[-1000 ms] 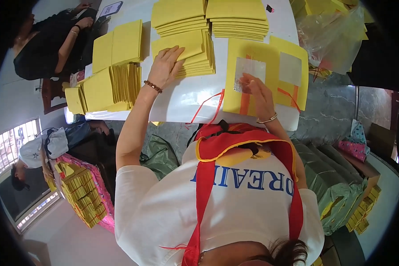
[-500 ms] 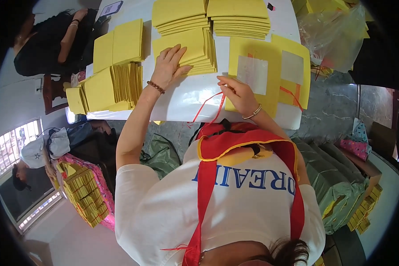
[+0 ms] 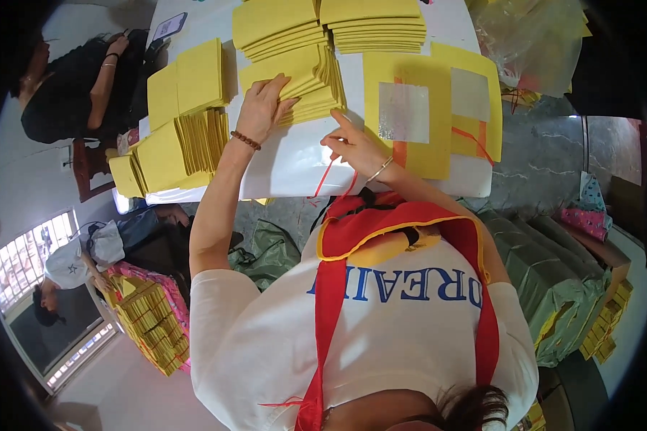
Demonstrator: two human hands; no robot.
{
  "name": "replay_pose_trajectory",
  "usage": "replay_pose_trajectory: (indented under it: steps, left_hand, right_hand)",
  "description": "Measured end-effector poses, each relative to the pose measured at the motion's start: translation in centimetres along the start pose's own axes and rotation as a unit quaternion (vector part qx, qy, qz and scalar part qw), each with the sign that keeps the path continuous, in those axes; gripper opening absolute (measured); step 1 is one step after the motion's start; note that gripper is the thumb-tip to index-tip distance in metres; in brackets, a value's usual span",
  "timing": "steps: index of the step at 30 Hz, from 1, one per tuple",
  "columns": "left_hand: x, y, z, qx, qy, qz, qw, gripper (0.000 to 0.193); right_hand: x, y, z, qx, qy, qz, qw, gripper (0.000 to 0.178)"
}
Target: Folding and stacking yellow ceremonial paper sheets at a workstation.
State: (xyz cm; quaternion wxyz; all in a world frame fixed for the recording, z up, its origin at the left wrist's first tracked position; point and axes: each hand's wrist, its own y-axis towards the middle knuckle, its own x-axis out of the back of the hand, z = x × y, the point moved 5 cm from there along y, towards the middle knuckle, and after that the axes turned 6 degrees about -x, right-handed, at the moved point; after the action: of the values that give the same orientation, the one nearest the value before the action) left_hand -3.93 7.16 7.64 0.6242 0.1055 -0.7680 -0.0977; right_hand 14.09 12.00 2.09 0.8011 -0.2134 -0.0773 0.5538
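Folded yellow papers (image 3: 287, 66) lie in a fanned pile on the white table in front of me. At the pile's near left corner, my left hand (image 3: 262, 108) grips the upper papers between fingers and thumb, and they bend up slightly from those below. Close to the pile's near right corner is my right hand (image 3: 356, 149), its index finger stretched toward the papers and its other fingers curled. A thin red string (image 3: 326, 176) hangs from beneath that hand over the table's front edge; the hand partly hides it.
Two more stacks of yellow paper (image 3: 372, 27) stand behind the pile, and others (image 3: 185, 82) are at left. Large yellow sheets with pale squares (image 3: 404, 111) lie at right by a plastic bag (image 3: 532, 43). A phone (image 3: 170, 26) rests far left. Other people sit at left.
My left hand has taken hold of the upper papers and bent them up a little. My right hand has moved left toward the pile, index finger now extended. The view has shifted slightly.
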Motion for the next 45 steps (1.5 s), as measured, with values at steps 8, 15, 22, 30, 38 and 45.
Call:
replay_pose_trajectory:
  steps: [8,15,22,30,38,45]
  left_hand:
    - [0.1,0.0,0.1,0.016,-0.011,0.012,1.000,0.040]
    - [0.1,0.0,0.2,0.018,-0.014,0.019,1.000,0.041]
    - [-0.2,-0.3,0.2,0.013,-0.016,0.028,0.999,0.045]
    - [0.1,-0.3,0.5,0.009,-0.015,0.032,0.999,0.051]
    - [0.6,0.5,-0.5,-0.017,0.046,0.029,0.998,0.051]
    - [0.8,0.8,0.0,-0.033,0.065,-0.001,0.997,0.049]
  right_hand:
    - [0.0,1.4,-0.6,-0.021,0.049,-0.024,0.998,0.065]
    - [0.2,1.4,-0.6,0.005,0.061,-0.048,0.997,0.063]
    - [0.1,1.4,-0.1,0.023,0.070,-0.040,0.996,0.066]
    - [-0.1,1.5,0.0,0.022,0.087,-0.009,0.996,0.071]
    - [-0.5,2.0,0.4,0.045,0.112,0.014,0.993,0.075]
    - [-1.4,1.6,0.2,0.064,0.100,0.041,0.992,0.081]
